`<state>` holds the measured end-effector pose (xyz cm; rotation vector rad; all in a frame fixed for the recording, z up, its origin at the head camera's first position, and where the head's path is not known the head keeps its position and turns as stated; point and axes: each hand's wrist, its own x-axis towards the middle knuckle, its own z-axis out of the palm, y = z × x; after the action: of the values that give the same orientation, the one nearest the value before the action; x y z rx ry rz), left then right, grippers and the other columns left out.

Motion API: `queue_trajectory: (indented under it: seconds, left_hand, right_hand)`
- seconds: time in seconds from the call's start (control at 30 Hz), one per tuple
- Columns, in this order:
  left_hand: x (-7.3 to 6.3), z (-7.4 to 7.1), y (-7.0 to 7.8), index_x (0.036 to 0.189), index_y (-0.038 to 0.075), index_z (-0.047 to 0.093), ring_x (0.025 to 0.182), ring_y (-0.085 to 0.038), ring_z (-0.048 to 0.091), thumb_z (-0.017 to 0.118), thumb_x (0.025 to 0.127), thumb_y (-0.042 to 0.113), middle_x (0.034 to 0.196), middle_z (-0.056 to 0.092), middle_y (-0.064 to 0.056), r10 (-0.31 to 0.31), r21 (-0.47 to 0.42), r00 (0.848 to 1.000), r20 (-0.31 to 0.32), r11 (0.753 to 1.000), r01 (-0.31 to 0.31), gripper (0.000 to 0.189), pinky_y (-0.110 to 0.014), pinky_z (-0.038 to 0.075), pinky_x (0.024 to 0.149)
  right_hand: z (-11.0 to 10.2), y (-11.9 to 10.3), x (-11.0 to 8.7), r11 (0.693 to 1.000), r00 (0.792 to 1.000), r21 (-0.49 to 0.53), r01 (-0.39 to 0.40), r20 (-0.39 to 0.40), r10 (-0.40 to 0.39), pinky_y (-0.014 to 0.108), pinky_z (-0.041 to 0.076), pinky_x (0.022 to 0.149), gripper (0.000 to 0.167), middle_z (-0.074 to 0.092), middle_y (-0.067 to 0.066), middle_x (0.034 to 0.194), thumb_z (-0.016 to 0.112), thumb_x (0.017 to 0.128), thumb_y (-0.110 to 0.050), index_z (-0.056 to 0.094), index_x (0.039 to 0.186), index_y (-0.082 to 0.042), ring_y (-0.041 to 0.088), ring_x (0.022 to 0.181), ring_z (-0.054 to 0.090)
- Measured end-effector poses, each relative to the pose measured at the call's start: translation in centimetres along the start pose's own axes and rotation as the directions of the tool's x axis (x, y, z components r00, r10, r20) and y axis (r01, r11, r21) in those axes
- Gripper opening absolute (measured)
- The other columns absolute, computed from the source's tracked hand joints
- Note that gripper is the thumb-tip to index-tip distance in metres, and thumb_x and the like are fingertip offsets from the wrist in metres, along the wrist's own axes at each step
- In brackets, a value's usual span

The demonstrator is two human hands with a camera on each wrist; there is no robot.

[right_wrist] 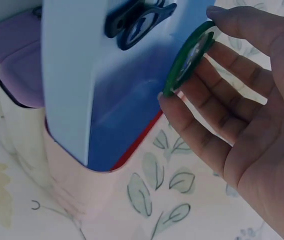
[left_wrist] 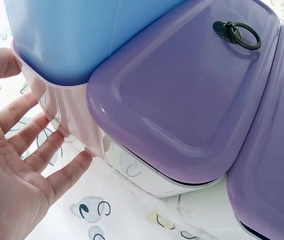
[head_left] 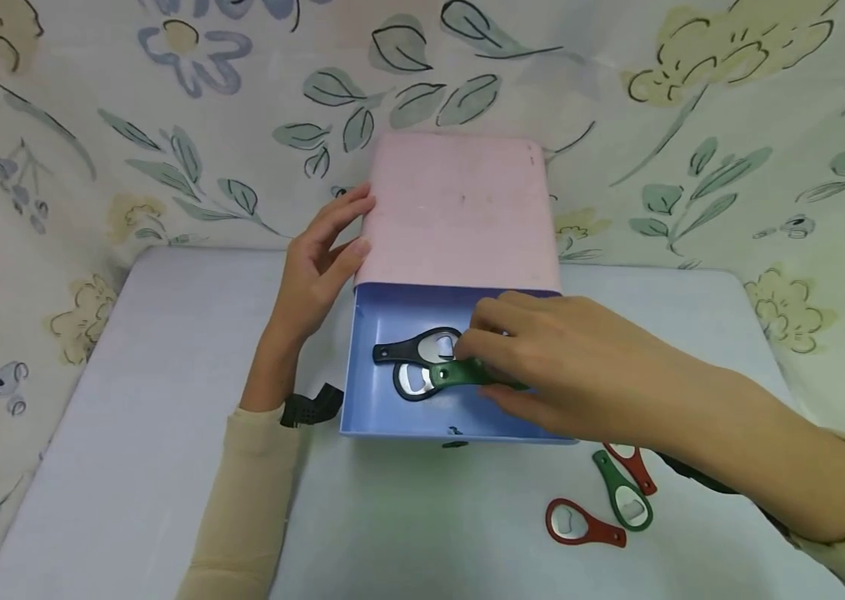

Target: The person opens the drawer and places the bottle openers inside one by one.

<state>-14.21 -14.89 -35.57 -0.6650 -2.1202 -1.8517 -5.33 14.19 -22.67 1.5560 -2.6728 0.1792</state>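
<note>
A pink-topped drawer cabinet (head_left: 460, 208) has its blue drawer (head_left: 377, 417) pulled out toward me. Inside lie two black bottle openers (head_left: 397, 352), one partly over the other. My right hand (head_left: 580, 358) pinches a green bottle opener (right_wrist: 174, 72) between thumb and fingers, over the drawer beside the black ones. My left hand (head_left: 313, 275) rests against the cabinet's left side, and the left wrist view shows its fingers (left_wrist: 69, 175) extended along the pink wall. Part of the drawer's right side is hidden behind the right hand.
On the white table (head_left: 190, 400), right of the drawer's front, lie a red bottle opener (head_left: 602, 533), a green one (head_left: 612, 475) and another red one (head_left: 640, 473), partly covered by the right arm. Purple drawers (left_wrist: 177, 100) with ring pulls sit next to the blue one. Flowered cloth (head_left: 580, 100) stands behind.
</note>
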Motion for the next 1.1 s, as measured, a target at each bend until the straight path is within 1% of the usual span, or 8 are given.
queue_trajectory:
  seconds: [0.17, 0.23, 0.37, 0.57, 0.77, 0.9, 0.97, 1.1]
  left_hand:
    - [0.4, 0.2, -0.1, 0.150, 0.003, 0.057, 0.156, -0.020, 0.045, 0.060, 0.100, 0.015, 0.166, 0.047, -0.003, -0.006, -0.005, 1.000, 0.019, 1.000, 0.006, 0.051, -0.054, 0.046, 0.121]
    - [0.3, 0.2, -0.1, 0.150, 0.004, 0.058, 0.155, -0.020, 0.045, 0.060, 0.100, 0.016, 0.166, 0.048, -0.002, -0.010, 0.001, 1.000, 0.013, 1.000, 0.010, 0.051, -0.054, 0.046, 0.121]
    - [0.1, -0.1, 0.0, 0.150, 0.004, 0.058, 0.155, -0.020, 0.045, 0.060, 0.099, 0.014, 0.166, 0.048, -0.001, -0.016, 0.005, 1.000, 0.002, 1.000, 0.016, 0.052, -0.053, 0.046, 0.122]
    - [0.0, -0.1, 0.1, 0.150, 0.004, 0.058, 0.155, -0.020, 0.045, 0.060, 0.099, 0.012, 0.166, 0.048, -0.001, -0.015, 0.011, 1.000, 0.006, 1.000, 0.015, 0.052, -0.050, 0.047, 0.121]
    - [0.1, 0.3, -0.1, 0.150, 0.002, 0.057, 0.156, -0.021, 0.044, 0.059, 0.099, 0.011, 0.167, 0.047, -0.002, -0.008, -0.005, 1.000, 0.017, 1.000, 0.008, 0.052, -0.048, 0.047, 0.122]
    - [0.2, 0.7, -0.3, 0.150, 0.002, 0.057, 0.156, -0.020, 0.044, 0.058, 0.099, 0.011, 0.167, 0.047, -0.002, -0.004, -0.016, 1.000, 0.025, 1.000, 0.005, 0.051, -0.045, 0.048, 0.121]
    - [0.2, 0.7, -0.2, 0.150, 0.002, 0.057, 0.156, -0.020, 0.044, 0.058, 0.100, 0.011, 0.167, 0.047, -0.001, -0.007, -0.013, 1.000, 0.030, 1.000, 0.007, 0.051, -0.045, 0.048, 0.121]
    - [0.2, 0.2, 0.1, 0.150, 0.004, 0.058, 0.156, -0.022, 0.045, 0.059, 0.099, 0.011, 0.166, 0.048, -0.001, -0.006, -0.012, 1.000, 0.009, 1.000, 0.006, 0.051, -0.044, 0.049, 0.121]
  right_hand:
    - [-0.1, -0.2, 0.0, 1.000, 1.000, -0.009, -0.015, 0.006, 0.015, 0.028, 0.055, 0.070, 0.032, 0.066, -0.006, 0.102, 0.086, 0.089, -0.027, 0.073, 0.116, -0.019, 0.009, 0.088, 0.059]
    - [-0.1, -0.4, 0.1, 1.000, 1.000, -0.024, -0.011, -0.002, 0.011, 0.028, 0.056, 0.070, 0.033, 0.067, -0.005, 0.103, 0.087, 0.088, -0.030, 0.073, 0.117, -0.019, 0.009, 0.087, 0.061]
    - [0.0, -0.8, -0.1, 0.999, 0.999, -0.048, -0.010, -0.043, 0.008, 0.027, 0.056, 0.068, 0.034, 0.067, -0.006, 0.103, 0.086, 0.088, -0.036, 0.073, 0.116, -0.020, 0.010, 0.084, 0.061]
    - [0.0, -1.4, -1.5, 0.999, 0.995, 0.006, -0.044, -0.090, 0.044, 0.024, 0.052, 0.065, 0.031, 0.065, -0.011, 0.102, 0.083, 0.091, -0.038, 0.073, 0.116, -0.022, 0.004, 0.080, 0.057]
    - [0.4, -2.0, -2.8, 0.997, 0.986, 0.028, -0.075, -0.149, 0.078, 0.024, 0.053, 0.065, 0.027, 0.065, -0.011, 0.100, 0.079, 0.094, -0.037, 0.074, 0.116, -0.022, 0.003, 0.080, 0.057]
    - [0.7, -2.7, -3.8, 0.995, 0.971, 0.066, -0.076, -0.222, 0.089, 0.022, 0.055, 0.067, 0.019, 0.066, -0.012, 0.101, 0.075, 0.096, -0.035, 0.074, 0.111, -0.022, 0.002, 0.081, 0.060]
    - [0.7, -3.4, -4.0, 0.995, 0.956, 0.087, -0.050, -0.283, 0.073, 0.021, 0.056, 0.067, 0.016, 0.066, -0.013, 0.100, 0.067, 0.102, -0.034, 0.074, 0.108, -0.022, 0.001, 0.081, 0.061]
    - [1.2, -4.7, -4.0, 0.990, 0.918, 0.133, 0.037, -0.396, 0.019, 0.017, 0.056, 0.069, 0.018, 0.067, -0.011, 0.098, 0.062, 0.104, -0.030, 0.074, 0.106, -0.018, 0.002, 0.081, 0.062]
